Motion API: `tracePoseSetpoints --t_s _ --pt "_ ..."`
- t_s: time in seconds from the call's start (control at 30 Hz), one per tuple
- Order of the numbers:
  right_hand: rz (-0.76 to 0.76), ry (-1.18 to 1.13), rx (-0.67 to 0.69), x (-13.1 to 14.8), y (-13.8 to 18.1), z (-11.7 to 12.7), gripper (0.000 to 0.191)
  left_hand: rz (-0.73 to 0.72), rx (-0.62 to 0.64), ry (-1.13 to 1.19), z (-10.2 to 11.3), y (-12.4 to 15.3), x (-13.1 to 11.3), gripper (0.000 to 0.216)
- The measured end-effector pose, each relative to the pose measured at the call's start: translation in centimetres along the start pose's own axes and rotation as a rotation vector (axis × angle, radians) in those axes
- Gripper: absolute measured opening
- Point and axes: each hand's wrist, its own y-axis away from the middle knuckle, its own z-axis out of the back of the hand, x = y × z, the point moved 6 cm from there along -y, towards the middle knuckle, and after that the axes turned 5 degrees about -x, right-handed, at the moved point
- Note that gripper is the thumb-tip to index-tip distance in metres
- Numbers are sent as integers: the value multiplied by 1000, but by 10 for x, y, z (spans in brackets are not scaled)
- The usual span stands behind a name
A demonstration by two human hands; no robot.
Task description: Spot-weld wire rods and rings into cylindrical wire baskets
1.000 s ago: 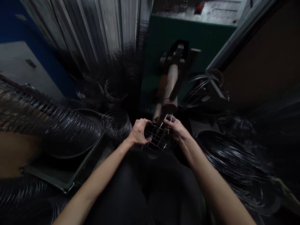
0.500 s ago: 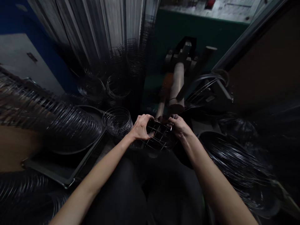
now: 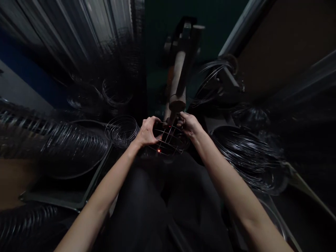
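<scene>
Two bare hands of mine work apart from each other on a round, dark metal wire grid [image 3: 170,141], which lies just below the lower end of a thick, pale grey metal cylinder [image 3: 177,80]. My left hand [image 3: 147,131], below and to the left of the cylinder, is clasped on the grid's left edge, thumb on the near side and fingers on the far side. My right hand [image 3: 190,125], just below the cylinder's end and a little to its right, has its fingers curled in at the grid's far right edge; it is too dark there for me to tell what they pinch. A small orange glow [image 3: 159,151] shows at the grid's near left, and a fainter red one [image 3: 170,126] at its far side, right under the cylinder. Behind the cylinder stands a dark green machine panel [image 3: 156,52]. To the cylinder's left and lower down sits a stack of thin silvery wire rings [image 3: 122,131], and well beyond it a long, blurred row of dark wire rings [image 3: 52,140]. To the cylinder's right hang loose grey wire loops [image 3: 210,70]; below those, a heap of shiny black wire coils [image 3: 244,157] lies beside my right forearm.
</scene>
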Motion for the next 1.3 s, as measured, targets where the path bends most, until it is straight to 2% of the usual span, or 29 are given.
tracePoseSetpoints --t_s 0.07,0.17,0.37,0.63,1.03,1.3 --pt "-22 -16 -47 2 4 7 25 12 3 14 0 1 0 46" --pt "-21 30 -4 3 9 10 26 41 -33 34 1 6 3 46" --pt "46 9 81 2 9 -3 39 85 -99 74 6 15 14 45" --pt "101 58 84 3 2 -10 42 113 -106 123 8 14 20 46" --pt "77 54 55 4 -1 -22 42 118 -123 183 8 11 32 47" --pt "58 94 31 -3 -4 -18 24 137 -105 257 -2 14 45 45"
